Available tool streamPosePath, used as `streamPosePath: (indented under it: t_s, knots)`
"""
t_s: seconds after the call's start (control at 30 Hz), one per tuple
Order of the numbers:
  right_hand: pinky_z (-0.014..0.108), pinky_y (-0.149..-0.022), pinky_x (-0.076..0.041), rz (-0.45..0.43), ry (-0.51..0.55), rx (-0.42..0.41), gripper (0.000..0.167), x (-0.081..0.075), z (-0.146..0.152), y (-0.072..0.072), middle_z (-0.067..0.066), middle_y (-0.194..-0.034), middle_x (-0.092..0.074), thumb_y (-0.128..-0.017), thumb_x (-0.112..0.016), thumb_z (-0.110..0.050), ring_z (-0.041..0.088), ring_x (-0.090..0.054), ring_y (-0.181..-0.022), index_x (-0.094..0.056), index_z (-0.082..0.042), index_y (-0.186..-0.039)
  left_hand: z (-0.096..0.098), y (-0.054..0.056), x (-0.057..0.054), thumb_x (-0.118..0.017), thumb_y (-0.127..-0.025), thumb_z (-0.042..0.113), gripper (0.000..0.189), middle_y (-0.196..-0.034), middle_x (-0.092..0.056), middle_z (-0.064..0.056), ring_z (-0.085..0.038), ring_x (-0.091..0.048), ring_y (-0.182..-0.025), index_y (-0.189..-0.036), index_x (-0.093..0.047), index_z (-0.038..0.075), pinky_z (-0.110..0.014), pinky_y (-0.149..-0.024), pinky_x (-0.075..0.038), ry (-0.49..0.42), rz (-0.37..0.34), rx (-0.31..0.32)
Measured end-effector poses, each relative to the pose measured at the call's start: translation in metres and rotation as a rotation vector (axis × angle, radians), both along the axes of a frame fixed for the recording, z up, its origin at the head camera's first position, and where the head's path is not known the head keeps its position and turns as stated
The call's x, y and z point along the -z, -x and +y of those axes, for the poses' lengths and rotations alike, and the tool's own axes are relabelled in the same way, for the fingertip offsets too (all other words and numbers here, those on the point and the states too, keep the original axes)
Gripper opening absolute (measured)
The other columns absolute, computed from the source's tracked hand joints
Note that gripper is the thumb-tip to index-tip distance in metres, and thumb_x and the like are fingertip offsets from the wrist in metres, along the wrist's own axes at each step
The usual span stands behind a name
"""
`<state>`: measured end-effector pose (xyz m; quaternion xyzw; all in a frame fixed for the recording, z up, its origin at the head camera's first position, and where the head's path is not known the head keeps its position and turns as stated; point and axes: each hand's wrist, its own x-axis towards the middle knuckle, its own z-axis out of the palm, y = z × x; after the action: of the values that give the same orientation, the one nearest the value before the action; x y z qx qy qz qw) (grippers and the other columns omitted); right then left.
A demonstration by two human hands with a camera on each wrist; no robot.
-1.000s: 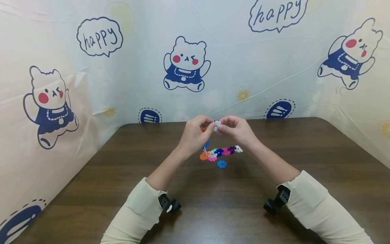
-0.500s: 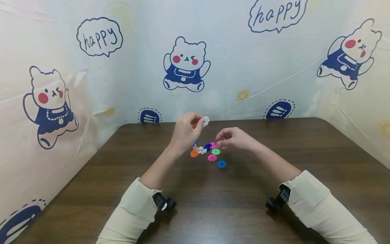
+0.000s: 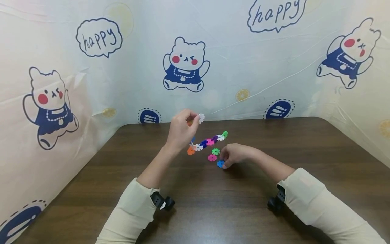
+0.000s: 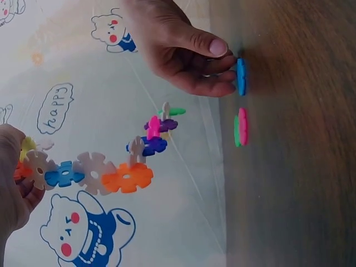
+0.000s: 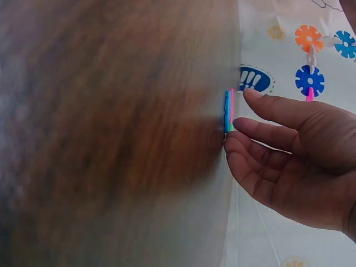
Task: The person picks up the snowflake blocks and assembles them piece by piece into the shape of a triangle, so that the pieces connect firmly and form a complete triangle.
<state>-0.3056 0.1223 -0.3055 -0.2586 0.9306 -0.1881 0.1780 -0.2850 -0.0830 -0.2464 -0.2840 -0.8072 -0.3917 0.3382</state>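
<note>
My left hand [image 3: 180, 130] pinches one end of a chain of slotted plastic snowflake discs [image 3: 209, 142], raised above the table. Orange, white, blue, pink and purple discs interlock along it, with a green disc [image 3: 225, 134] at the far end. In the left wrist view, an orange disc [image 4: 128, 177] marks a bend in the chain; fingers partly hide the held end. Down at the tabletop, my right hand [image 3: 236, 154] has its fingertips right at a loose blue disc [image 3: 220, 164]. The right wrist view shows a gap between its thumb and fingers beside that blue disc [image 5: 227, 111].
Two more loose discs, one pink [image 3: 212, 158] and one green [image 3: 215, 151], lie just beyond the blue one on the brown wooden table [image 3: 195, 210]. A cartoon-printed cloth [image 3: 134, 67] hangs behind the table and along its sides.
My right hand has left the white disc at the chain's held end and come down toward me to the blue disc. My left hand has moved left with the chain, uncovering the loose green disc.
</note>
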Motion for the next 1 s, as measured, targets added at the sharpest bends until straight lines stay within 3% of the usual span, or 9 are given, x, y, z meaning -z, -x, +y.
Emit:
streamPosePath:
  t_s: [0.23,0.47,0.77,0.9,1.0]
  knots:
    - [0.03,-0.071,-0.045,-0.014,-0.005,-0.006,0.029,0.003,-0.001,0.002,0.003,-0.087,-0.056,-0.08,-0.073,-0.017,0.018,-0.05,-0.08,-0.063,-0.007,-0.105,-0.001,0.002,0.001,-0.063,-0.087,0.007,0.007,-0.085,-0.061,-0.008,-0.016,-0.057,-0.079,-0.087,-0.063,0.0,-0.027,-0.075,-0.051,-0.029,-0.004,-0.004]
    - [0.028,-0.066,-0.043,0.033,-0.02,-0.007,0.029,0.009,-0.006,0.004,0.003,-0.083,-0.053,-0.081,-0.072,-0.017,0.017,-0.049,-0.076,-0.059,-0.006,-0.104,0.0,0.002,0.003,-0.063,-0.087,0.006,0.007,-0.084,-0.061,-0.008,-0.016,-0.057,-0.079,-0.086,-0.063,0.0,-0.027,-0.076,-0.051,-0.04,-0.004,0.002]
    - [0.028,-0.064,-0.042,0.053,-0.05,0.019,0.022,0.013,-0.008,0.004,0.003,-0.082,-0.052,-0.079,-0.074,-0.014,0.018,-0.049,-0.076,-0.056,-0.008,-0.091,0.003,0.003,0.004,-0.062,-0.087,0.005,0.006,-0.084,-0.062,-0.008,-0.017,-0.056,-0.078,-0.085,-0.063,-0.001,-0.027,-0.073,-0.05,-0.028,0.009,0.015]
    - [0.028,-0.063,-0.042,0.056,-0.012,0.036,0.022,0.013,-0.006,0.002,0.003,-0.08,-0.052,-0.078,-0.074,-0.01,0.017,-0.049,-0.074,-0.055,-0.01,-0.087,0.004,0.002,0.005,-0.063,-0.087,0.006,0.006,-0.085,-0.062,-0.008,-0.016,-0.057,-0.078,-0.086,-0.063,0.0,-0.026,-0.074,-0.05,-0.021,0.012,0.015]
    - [0.027,-0.061,-0.046,0.049,0.09,0.043,0.015,0.011,-0.004,0.0,0.004,-0.077,-0.054,-0.08,-0.07,-0.003,0.017,-0.052,-0.07,-0.056,-0.009,-0.084,0.004,0.002,0.006,-0.063,-0.087,0.006,0.006,-0.085,-0.062,-0.008,-0.016,-0.057,-0.079,-0.086,-0.064,0.0,-0.026,-0.075,-0.05,-0.019,0.009,0.013]
